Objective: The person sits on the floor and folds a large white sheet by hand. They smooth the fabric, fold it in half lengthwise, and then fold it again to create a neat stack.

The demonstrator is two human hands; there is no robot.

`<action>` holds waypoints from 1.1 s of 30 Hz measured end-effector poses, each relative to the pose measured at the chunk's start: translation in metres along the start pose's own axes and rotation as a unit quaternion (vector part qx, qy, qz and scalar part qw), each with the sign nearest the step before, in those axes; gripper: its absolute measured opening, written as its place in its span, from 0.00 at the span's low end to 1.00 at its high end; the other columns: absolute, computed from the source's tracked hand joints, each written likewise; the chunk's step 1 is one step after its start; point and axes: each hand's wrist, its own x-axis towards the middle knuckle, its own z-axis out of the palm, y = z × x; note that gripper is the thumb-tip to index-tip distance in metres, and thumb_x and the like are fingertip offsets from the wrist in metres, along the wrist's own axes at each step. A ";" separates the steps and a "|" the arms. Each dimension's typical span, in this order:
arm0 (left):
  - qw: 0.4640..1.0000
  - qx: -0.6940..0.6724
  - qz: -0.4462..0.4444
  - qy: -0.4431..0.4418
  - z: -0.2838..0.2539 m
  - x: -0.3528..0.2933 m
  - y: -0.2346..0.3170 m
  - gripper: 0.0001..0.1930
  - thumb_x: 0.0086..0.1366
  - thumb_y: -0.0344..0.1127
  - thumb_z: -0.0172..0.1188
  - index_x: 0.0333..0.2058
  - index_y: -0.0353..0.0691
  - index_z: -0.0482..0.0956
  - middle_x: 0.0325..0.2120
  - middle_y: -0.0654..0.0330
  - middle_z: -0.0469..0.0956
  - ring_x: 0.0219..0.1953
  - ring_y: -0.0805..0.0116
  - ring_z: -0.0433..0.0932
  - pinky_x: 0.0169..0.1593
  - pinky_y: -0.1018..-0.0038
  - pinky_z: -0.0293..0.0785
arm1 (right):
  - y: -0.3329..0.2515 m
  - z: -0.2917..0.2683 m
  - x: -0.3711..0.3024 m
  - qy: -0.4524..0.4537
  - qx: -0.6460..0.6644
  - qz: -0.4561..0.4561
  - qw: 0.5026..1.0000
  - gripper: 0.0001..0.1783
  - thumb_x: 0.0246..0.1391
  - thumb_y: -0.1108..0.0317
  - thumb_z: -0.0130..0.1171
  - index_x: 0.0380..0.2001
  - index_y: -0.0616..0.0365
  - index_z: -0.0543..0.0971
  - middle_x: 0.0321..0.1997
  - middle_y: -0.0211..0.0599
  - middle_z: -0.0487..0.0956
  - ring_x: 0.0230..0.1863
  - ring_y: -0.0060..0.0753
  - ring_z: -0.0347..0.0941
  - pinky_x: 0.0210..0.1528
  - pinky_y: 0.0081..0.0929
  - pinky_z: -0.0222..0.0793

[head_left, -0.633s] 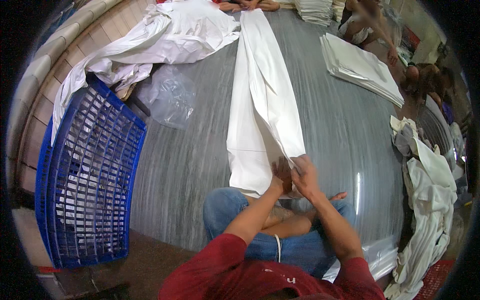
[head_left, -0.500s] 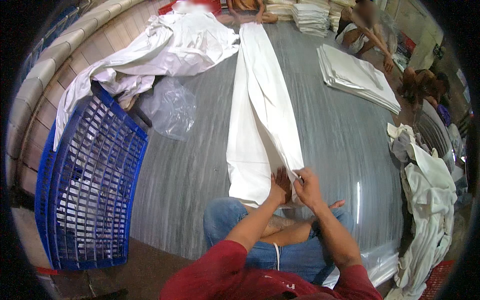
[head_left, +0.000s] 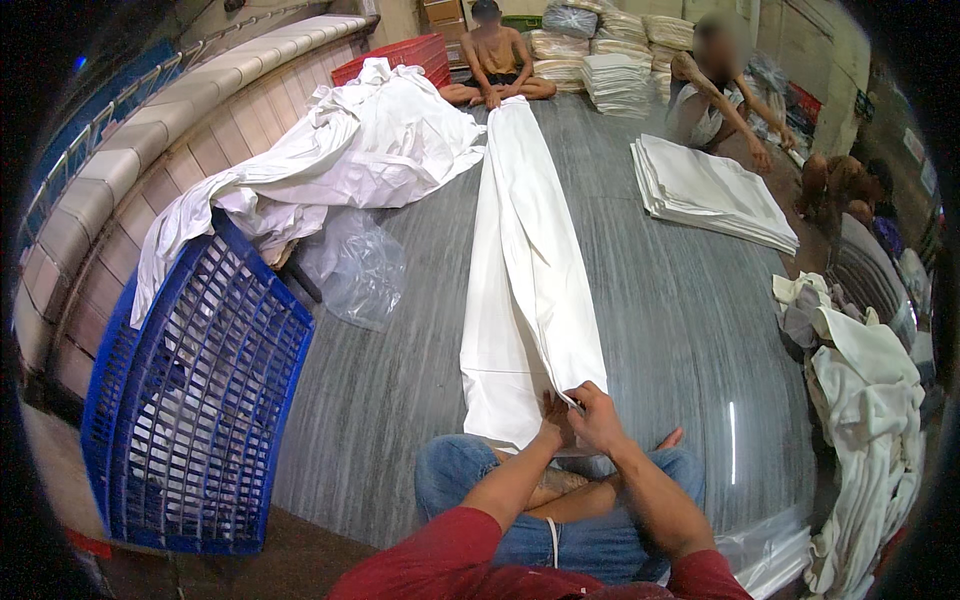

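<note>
A long strip of folded white cloth (head_left: pixel 505 280) stretches across the grey floor toward me, with one layer partly lapped over the other. My right hand (head_left: pixel 598 418) pinches the lapped edge at the near end. Close beside it, my left hand (head_left: pixel 556 428) is at the cloth's near end; its fingers are mostly hidden in the fold and behind the right hand. At the far end, a seated person's hand (head_left: pixel 494 99) touches the cloth.
A blue plastic basket (head_left: pixel 200 400) stands at left, with a heap of white cloth (head_left: pixel 370 140) and a clear plastic bag (head_left: pixel 355 270) beyond it. Folded white cloths (head_left: pixel 710 195) lie at right, near another person. More crumpled cloth (head_left: pixel 865 400) lies along the right edge.
The view has tilted up, showing more of the far end. My right hand has drawn the upper layer's edge leftward, and my left hand's fingers, flat before, are now mostly hidden.
</note>
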 end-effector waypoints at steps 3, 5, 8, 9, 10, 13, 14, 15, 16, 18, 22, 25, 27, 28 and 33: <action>1.000 0.028 -0.005 0.012 -0.009 -0.006 0.004 0.48 0.51 0.49 0.62 0.69 0.46 0.50 0.69 0.48 0.45 0.72 0.46 0.37 0.70 0.40 0.24 | -0.001 0.000 0.001 0.005 0.009 -0.005 1.000 0.17 0.44 0.76 0.56 0.41 0.64 0.81 0.38 0.47 0.76 0.40 0.50 0.76 0.44 0.37 0.72; 1.000 -0.002 -0.011 0.013 -0.019 -0.013 0.005 0.48 0.51 0.49 0.62 0.69 0.46 0.50 0.69 0.48 0.45 0.72 0.46 0.37 0.69 0.40 0.24 | -0.002 0.001 0.001 0.008 0.017 -0.018 1.000 0.17 0.44 0.76 0.56 0.41 0.64 0.81 0.38 0.47 0.76 0.40 0.50 0.76 0.44 0.36 0.72; 0.999 -0.033 -0.015 -0.021 -0.045 -0.022 0.029 0.47 0.52 0.49 0.62 0.69 0.46 0.51 0.69 0.48 0.45 0.72 0.46 0.37 0.69 0.40 0.25 | 0.007 -0.004 -0.004 0.020 0.021 -0.001 1.000 0.17 0.44 0.76 0.56 0.41 0.64 0.81 0.37 0.47 0.76 0.39 0.50 0.76 0.44 0.36 0.72; 0.999 0.009 -0.032 -0.028 -0.048 -0.021 0.027 0.47 0.52 0.50 0.61 0.68 0.47 0.51 0.69 0.48 0.46 0.72 0.46 0.37 0.69 0.40 0.25 | 0.004 -0.002 -0.002 0.017 0.022 -0.010 1.000 0.17 0.43 0.76 0.56 0.41 0.64 0.81 0.37 0.47 0.76 0.39 0.50 0.75 0.44 0.36 0.73; 0.999 0.025 -0.033 -0.027 -0.050 -0.023 0.024 0.46 0.52 0.49 0.61 0.68 0.47 0.51 0.69 0.48 0.46 0.72 0.46 0.37 0.69 0.40 0.25 | 0.002 -0.001 0.000 0.015 0.023 -0.018 0.999 0.18 0.43 0.76 0.56 0.41 0.64 0.81 0.37 0.47 0.76 0.39 0.50 0.75 0.44 0.36 0.73; 0.999 0.040 -0.019 -0.028 -0.053 -0.032 0.020 0.45 0.53 0.49 0.61 0.68 0.47 0.52 0.69 0.48 0.46 0.72 0.45 0.37 0.69 0.40 0.25 | -0.003 0.000 0.002 0.003 0.025 -0.020 1.000 0.18 0.44 0.76 0.56 0.41 0.64 0.81 0.38 0.47 0.76 0.39 0.50 0.75 0.44 0.36 0.72; 0.998 0.050 -0.018 -0.037 -0.057 -0.034 0.024 0.45 0.53 0.48 0.60 0.68 0.47 0.52 0.69 0.48 0.45 0.72 0.45 0.37 0.69 0.40 0.25 | -0.002 -0.001 0.001 0.001 0.023 -0.013 1.000 0.18 0.44 0.76 0.56 0.41 0.64 0.81 0.38 0.47 0.76 0.39 0.50 0.75 0.44 0.37 0.72; 0.994 0.080 -0.026 -0.064 -0.069 -0.031 0.045 0.45 0.53 0.48 0.60 0.69 0.48 0.52 0.69 0.48 0.45 0.72 0.45 0.37 0.69 0.40 0.25 | 0.008 -0.006 -0.003 0.009 0.019 0.004 1.000 0.18 0.44 0.76 0.56 0.41 0.64 0.81 0.37 0.47 0.76 0.39 0.49 0.75 0.44 0.36 0.72; 0.994 0.081 -0.028 -0.071 -0.075 -0.031 0.051 0.45 0.54 0.47 0.60 0.69 0.48 0.52 0.70 0.48 0.45 0.72 0.45 0.37 0.70 0.40 0.25 | 0.011 -0.007 -0.004 0.013 0.020 0.013 1.000 0.18 0.44 0.76 0.56 0.42 0.64 0.81 0.37 0.47 0.76 0.39 0.49 0.75 0.44 0.36 0.72; 0.996 0.048 -0.023 -0.065 -0.071 -0.028 0.047 0.44 0.54 0.47 0.60 0.69 0.48 0.51 0.70 0.49 0.44 0.72 0.45 0.36 0.70 0.40 0.25 | 0.010 -0.007 -0.004 0.014 0.019 0.017 1.000 0.18 0.44 0.76 0.56 0.42 0.64 0.81 0.37 0.47 0.76 0.39 0.49 0.75 0.43 0.36 0.72; 0.999 0.023 -0.026 0.013 -0.027 -0.024 -0.004 0.44 0.54 0.46 0.60 0.69 0.48 0.52 0.70 0.49 0.44 0.72 0.45 0.35 0.70 0.40 0.25 | -0.012 0.004 0.007 -0.005 0.027 -0.014 1.000 0.18 0.44 0.76 0.56 0.42 0.64 0.81 0.37 0.47 0.76 0.39 0.49 0.76 0.43 0.36 0.72; 0.998 0.055 -0.023 -0.035 -0.041 -0.019 0.034 0.44 0.54 0.45 0.60 0.68 0.48 0.52 0.70 0.49 0.44 0.72 0.45 0.35 0.70 0.40 0.25 | 0.008 -0.005 -0.003 0.014 0.015 0.013 1.000 0.17 0.44 0.76 0.56 0.41 0.64 0.81 0.37 0.47 0.76 0.38 0.49 0.76 0.43 0.36 0.72; 0.999 0.024 -0.020 -0.036 -0.040 -0.021 0.026 0.44 0.54 0.44 0.60 0.69 0.49 0.52 0.70 0.49 0.44 0.72 0.46 0.34 0.70 0.40 0.25 | 0.005 -0.004 -0.002 0.014 0.014 0.001 1.000 0.17 0.44 0.76 0.57 0.41 0.64 0.81 0.37 0.47 0.76 0.38 0.49 0.75 0.43 0.35 0.72; 0.999 -0.008 -0.009 -0.030 -0.039 -0.021 0.022 0.44 0.53 0.44 0.60 0.69 0.49 0.52 0.70 0.50 0.44 0.72 0.46 0.34 0.70 0.41 0.25 | 0.005 -0.003 -0.001 0.015 0.013 -0.003 1.000 0.17 0.44 0.76 0.57 0.41 0.64 0.81 0.37 0.46 0.76 0.38 0.49 0.75 0.43 0.35 0.72; 1.000 0.015 -0.010 -0.019 -0.020 -0.013 0.008 0.45 0.52 0.44 0.61 0.69 0.50 0.51 0.70 0.52 0.45 0.72 0.48 0.36 0.69 0.40 0.25 | -0.001 0.000 0.002 0.002 0.015 0.001 1.000 0.17 0.44 0.76 0.57 0.41 0.63 0.81 0.37 0.46 0.76 0.38 0.48 0.76 0.43 0.34 0.72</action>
